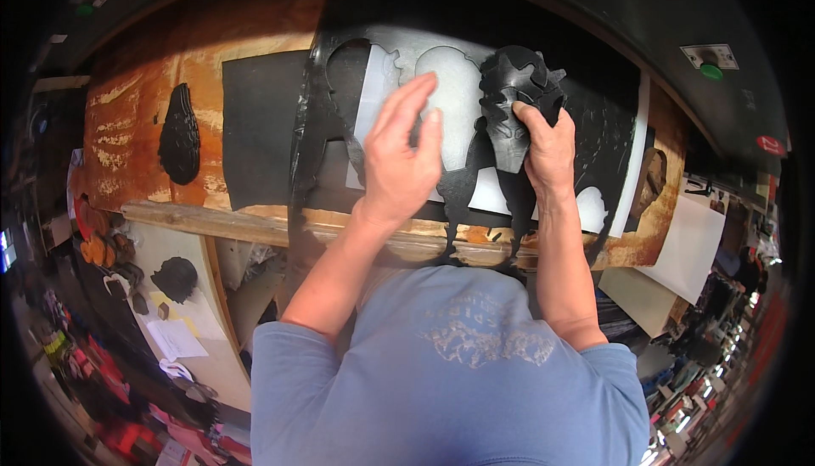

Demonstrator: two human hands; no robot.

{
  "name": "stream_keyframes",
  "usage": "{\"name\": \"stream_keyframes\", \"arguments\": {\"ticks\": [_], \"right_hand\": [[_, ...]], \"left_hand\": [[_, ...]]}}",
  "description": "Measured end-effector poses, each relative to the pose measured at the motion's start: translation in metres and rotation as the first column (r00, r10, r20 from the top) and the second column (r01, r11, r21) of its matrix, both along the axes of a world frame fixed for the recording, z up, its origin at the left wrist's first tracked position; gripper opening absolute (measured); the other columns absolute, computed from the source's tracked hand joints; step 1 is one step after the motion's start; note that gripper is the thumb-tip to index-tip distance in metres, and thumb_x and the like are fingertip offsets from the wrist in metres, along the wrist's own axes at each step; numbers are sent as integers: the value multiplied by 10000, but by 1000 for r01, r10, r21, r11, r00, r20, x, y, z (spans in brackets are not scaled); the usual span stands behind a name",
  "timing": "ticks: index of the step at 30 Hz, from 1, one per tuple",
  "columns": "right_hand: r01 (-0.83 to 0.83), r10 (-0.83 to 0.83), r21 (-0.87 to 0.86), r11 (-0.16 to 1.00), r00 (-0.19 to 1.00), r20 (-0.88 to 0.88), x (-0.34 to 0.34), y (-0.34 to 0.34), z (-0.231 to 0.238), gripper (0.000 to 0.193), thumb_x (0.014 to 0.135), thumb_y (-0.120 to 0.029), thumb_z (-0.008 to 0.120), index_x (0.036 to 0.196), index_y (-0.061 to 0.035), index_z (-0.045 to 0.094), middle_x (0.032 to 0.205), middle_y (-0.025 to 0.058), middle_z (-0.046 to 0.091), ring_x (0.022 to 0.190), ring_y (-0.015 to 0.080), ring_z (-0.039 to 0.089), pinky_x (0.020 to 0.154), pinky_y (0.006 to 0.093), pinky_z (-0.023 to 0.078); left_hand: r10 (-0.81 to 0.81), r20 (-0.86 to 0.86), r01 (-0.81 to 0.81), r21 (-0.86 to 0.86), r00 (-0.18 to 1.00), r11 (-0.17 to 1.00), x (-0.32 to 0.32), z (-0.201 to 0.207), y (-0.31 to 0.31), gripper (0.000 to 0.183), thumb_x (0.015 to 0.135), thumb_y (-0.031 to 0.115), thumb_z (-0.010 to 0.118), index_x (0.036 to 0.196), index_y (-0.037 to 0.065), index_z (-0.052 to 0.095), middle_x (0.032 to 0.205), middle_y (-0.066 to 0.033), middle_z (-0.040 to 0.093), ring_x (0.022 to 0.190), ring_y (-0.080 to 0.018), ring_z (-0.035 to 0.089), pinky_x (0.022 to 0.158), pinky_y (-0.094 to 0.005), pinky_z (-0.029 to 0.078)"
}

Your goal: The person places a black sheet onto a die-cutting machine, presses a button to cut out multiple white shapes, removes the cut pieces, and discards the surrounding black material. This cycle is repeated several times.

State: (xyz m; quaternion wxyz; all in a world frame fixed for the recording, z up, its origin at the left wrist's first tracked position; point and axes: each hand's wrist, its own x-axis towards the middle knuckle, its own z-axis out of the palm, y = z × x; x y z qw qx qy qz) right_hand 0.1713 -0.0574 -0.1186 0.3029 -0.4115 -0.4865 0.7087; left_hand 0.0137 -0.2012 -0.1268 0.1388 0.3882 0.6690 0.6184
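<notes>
My right hand (552,154) grips a bundle of black, leather-like cut pieces (512,133), its thumb pressed on top and its fingers partly hidden underneath. The pieces overlap and have jagged, notched edges. To the left, my left hand (397,148) is open, fingers stretched and thumb apart, with nothing in it. It is over a shiny black sheet (594,118) with large cut-out holes; I cannot tell whether it touches. A pale surface (454,109) shows through one rounded hole between my hands. Narrow strips of the sheet (459,194) hang over the near edge.
Under the sheet lies a worn orange-brown board (127,118), with a wooden rail (199,221) along its front. On its left are a stack of black cut pieces (180,148) and a dark rectangular sheet (265,126). Dark machine housing with a green button (711,70) borders the far side. A side table (161,249) stands left.
</notes>
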Motion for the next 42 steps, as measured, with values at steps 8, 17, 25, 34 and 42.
{"name": "stream_keyframes", "arguments": {"ticks": [8,17,25,34,42], "right_hand": [[254,-259,-58,965,960,-104,42,38,18,259,961,-13,705,1214,40,708,1078,116,781,900,189,767,849,319,634],[-381,-242,636,671,698,674,47,15,40,279,904,-27,637,1162,65,689,974,250,711,882,429,732,798,480,582],[-422,-246,674,607,706,664,25,-2,22,425,875,-17,716,1293,51,681,1141,223,675,1014,391,711,922,469,583],[-467,-250,619,631,633,733,17,-6,23,601,929,-339,780,1358,64,658,1165,254,645,1133,402,666,951,478,569],[-314,-187,531,787,699,690,16,-1,31,575,931,-380,785,1308,45,702,1143,229,686,988,367,734,902,449,593]], "left_hand": [[-82,550,248,-235,831,940,2,22,10,463,1066,172,676,1460,-62,611,1413,-210,691,1307,-283,670,1116,-382,525],[-135,798,462,-193,588,866,0,36,25,786,1042,352,728,1576,-138,425,1422,-153,680,1168,-153,657,965,-276,509],[-178,743,482,-214,645,850,5,33,46,718,1042,343,705,1546,-121,490,1321,-106,718,1102,-138,638,1016,-306,490],[-265,933,396,153,245,905,11,6,59,469,1103,197,629,1482,-65,544,1241,-44,674,1136,-106,615,1037,-298,495],[-213,954,297,145,211,944,21,6,57,483,1102,173,618,1509,-72,528,1370,-97,638,1272,-151,575,1137,-293,418]]}}
